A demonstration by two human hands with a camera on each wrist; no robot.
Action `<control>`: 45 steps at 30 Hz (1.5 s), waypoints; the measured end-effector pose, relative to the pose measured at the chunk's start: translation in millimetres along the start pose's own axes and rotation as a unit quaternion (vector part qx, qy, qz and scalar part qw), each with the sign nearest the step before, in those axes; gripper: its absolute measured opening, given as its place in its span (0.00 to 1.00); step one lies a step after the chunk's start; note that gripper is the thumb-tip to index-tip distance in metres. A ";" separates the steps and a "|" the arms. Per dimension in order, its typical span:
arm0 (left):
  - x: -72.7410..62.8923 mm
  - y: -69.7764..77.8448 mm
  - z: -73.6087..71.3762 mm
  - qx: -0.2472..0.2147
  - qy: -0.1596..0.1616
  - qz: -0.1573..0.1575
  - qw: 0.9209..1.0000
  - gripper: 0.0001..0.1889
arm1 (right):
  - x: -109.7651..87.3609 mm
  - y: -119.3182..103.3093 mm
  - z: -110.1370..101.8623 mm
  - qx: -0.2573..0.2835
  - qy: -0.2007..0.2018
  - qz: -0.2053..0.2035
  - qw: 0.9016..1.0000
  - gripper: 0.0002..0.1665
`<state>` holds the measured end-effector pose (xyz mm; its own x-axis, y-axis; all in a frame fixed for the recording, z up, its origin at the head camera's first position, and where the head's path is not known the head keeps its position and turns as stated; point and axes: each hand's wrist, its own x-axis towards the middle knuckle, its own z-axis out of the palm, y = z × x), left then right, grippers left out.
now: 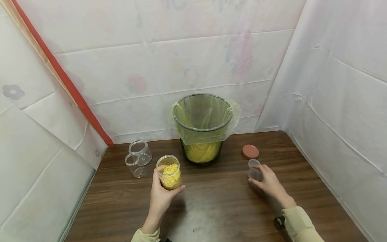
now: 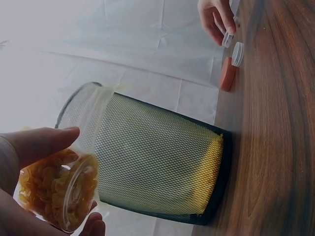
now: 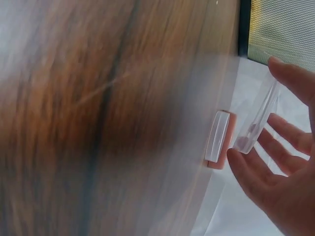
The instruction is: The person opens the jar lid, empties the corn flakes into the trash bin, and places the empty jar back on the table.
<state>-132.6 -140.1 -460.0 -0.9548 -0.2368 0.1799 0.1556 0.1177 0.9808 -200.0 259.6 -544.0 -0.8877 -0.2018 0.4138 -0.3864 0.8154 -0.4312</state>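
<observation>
My left hand (image 1: 161, 199) grips a clear jar (image 1: 168, 169) partly filled with small yellow pieces (image 1: 171, 177), its uncovered mouth tipped toward the head camera. In the left wrist view, the thumb and fingers wrap round the jar, raised in front of the mesh bin. On the right side, my right hand (image 1: 271, 183) pinches a clear round lid (image 3: 255, 118) by its edges between thumb and fingers, just above the table. Beside that hand lies another clear lid (image 1: 253, 163), and behind it a reddish-brown lid (image 1: 250, 151).
A dark mesh bin (image 2: 157, 157) lined with a thin yellowish bag stands at the back centre, with yellow at its bottom. Two uncovered clear jars (image 1: 145, 157) stand at the left. White sheets (image 1: 115, 70) wall the brown wooden table (image 1: 211, 208) behind and at both sides.
</observation>
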 end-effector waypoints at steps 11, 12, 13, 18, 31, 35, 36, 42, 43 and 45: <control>-0.6 -0.3 -2.0 0.006 0.032 0.001 0.999 0.48 | -2.8 9.3 -4.5 -0.015 -0.042 0.077 0.996 0.35; -0.9 -0.3 -2.4 0.006 0.032 0.001 0.999 0.48 | -3.0 9.9 -4.7 -0.016 -0.043 0.081 0.996 0.35; -1.0 -0.4 -2.8 0.006 0.033 0.001 0.999 0.48 | -3.0 10.1 -5.2 -0.018 -0.045 0.086 0.995 0.35; -1.7 0.9 -3.7 0.009 0.035 0.000 0.999 0.48 | -2.8 12.1 -6.0 -0.025 -0.050 0.096 0.994 0.34; -2.8 2.3 -3.4 0.026 0.037 -0.009 0.999 0.48 | -2.4 12.9 -2.7 -0.043 -0.050 0.101 0.993 0.33; -2.9 1.9 -2.7 0.017 0.036 -0.006 0.999 0.48 | -1.3 11.9 -3.0 -0.046 -0.050 0.101 0.993 0.34; -3.0 1.7 -2.5 0.018 0.036 -0.003 0.999 0.48 | -1.2 11.7 -3.0 -0.048 -0.051 0.100 0.993 0.34; -3.5 -0.3 -2.0 0.025 0.038 0.007 0.999 0.47 | -0.8 12.5 -1.8 -0.047 -0.057 0.107 0.992 0.37; -3.5 -0.6 -2.1 0.023 0.038 0.005 0.999 0.47 | -0.8 12.7 -1.5 -0.046 -0.057 0.108 0.991 0.37; -3.8 -0.5 -2.2 0.020 0.037 0.005 0.999 0.47 | -0.5 13.2 -1.1 -0.044 -0.057 0.109 0.991 0.37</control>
<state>-128.5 -141.4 -461.1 -0.9321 -0.3053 0.1951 0.1524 0.1581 0.9756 -204.4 271.0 -549.0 -0.9720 -0.0721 0.2239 -0.1642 0.8894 -0.4266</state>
